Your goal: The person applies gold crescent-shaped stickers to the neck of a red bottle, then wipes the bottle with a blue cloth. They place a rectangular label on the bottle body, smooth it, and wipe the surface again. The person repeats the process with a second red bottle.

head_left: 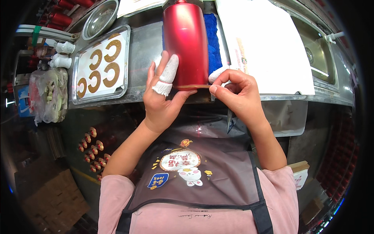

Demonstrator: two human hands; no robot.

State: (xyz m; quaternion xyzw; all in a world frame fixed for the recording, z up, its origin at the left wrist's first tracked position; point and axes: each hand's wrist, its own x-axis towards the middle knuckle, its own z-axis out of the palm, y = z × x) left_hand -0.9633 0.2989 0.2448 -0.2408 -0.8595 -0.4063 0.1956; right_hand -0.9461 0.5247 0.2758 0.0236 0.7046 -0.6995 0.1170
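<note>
A glossy red metallic bottle [185,43] lies on a blue towel [212,43], its base facing me. A thin brownish-gold strip [191,87] runs along the base edge. My left hand [161,91] steadies the bottle's left side, its thumb on the base edge and other fingers raised; white finger covers [169,70] wrap part of it. At the strip's right end my right hand [237,91] is closed, thumb and index finger together, another white cover on one finger. A slim pointed metal tool [230,120], resembling tweezers, sticks out below that palm.
At left, a metal tray [126,64] holds a white sheet with several gold C-shaped pieces [112,74]. Beyond it sits a round metal bowl [100,19]. A white board [269,46] lies right of the towel, before a sink [317,58]. Several red bottles with gold parts [93,146] stand low at left.
</note>
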